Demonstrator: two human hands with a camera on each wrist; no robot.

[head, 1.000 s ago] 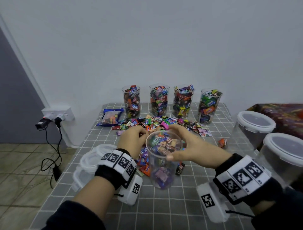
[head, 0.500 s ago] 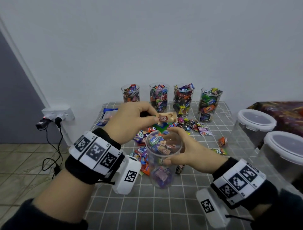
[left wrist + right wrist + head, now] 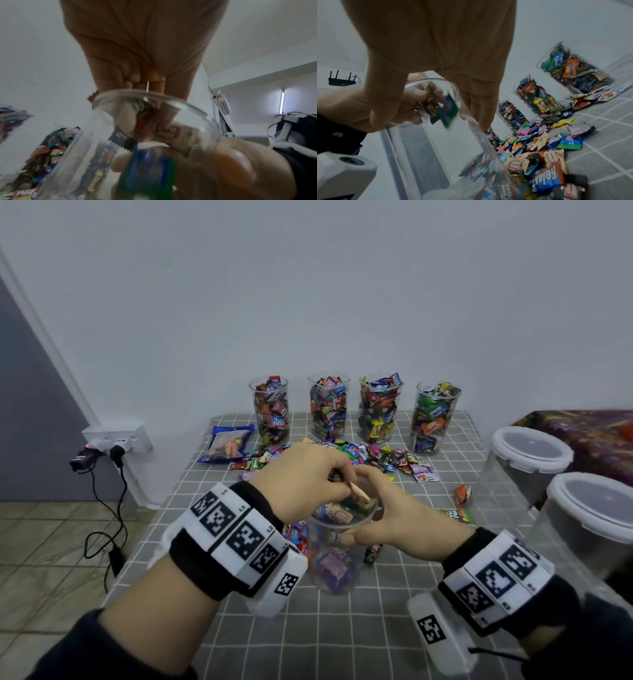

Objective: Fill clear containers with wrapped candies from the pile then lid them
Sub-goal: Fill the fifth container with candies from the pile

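Head view | left hand (image 3: 301, 474) pinches candies (image 3: 356, 493) over cup (image 3: 337, 556) | right hand (image 3: 394, 518) grips cup

Dark sleeves (image 3: 85, 645), black wristbands (image 3: 236, 546) bearing white square-coded tags, white wrist cameras (image 3: 442, 642).

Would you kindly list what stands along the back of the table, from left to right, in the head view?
Blue snack packet → four clear plastic cups full of wrapped candies: first, second, third, fourth.
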